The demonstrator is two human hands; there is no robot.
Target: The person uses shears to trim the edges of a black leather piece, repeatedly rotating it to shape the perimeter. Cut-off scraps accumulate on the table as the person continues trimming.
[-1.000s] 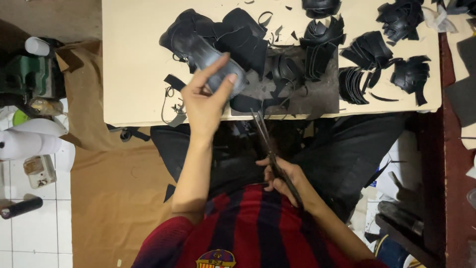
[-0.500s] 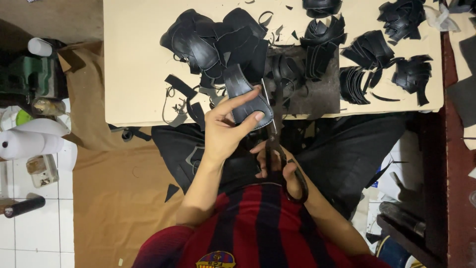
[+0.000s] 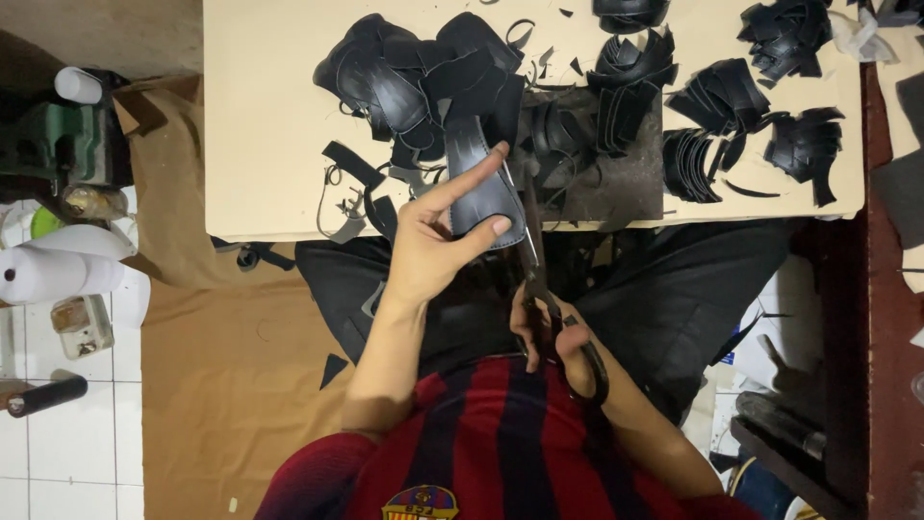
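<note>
Head cam, looking down. My left hand point(image 3: 433, 246) grips a black leather piece point(image 3: 481, 188), held up over the near edge of the cream table point(image 3: 269, 144). Piece is elongated, long axis runs roughly away from me toward the table, tilted a bit left at the far end; narrow end points away into the pile, wider rounded end points back toward me. Index finger lies stretched along the piece's left side w/ tip near its far part, thumb presses on the near wide end, other fingers are behind it, can't see them. So left fingers are clamped on the piece, piece sits btw thumb and index.

My right hand point(image 3: 558, 337) is lower, near my lap, fingers through the handles of big black scissors point(image 3: 544, 279), closed around them. Blades point away from me, up along the right edge of the piece, touching or just beside it; can't tell if blades are apart or together, too dark.

Beyond the piece: heap of black scraps point(image 3: 414, 72) on the table, just behind the piece's far end. More stacks of cut black pieces point(image 3: 731, 120) to the right, well apart from both hands. White roll point(image 3: 48, 270) on the floor far left.
</note>
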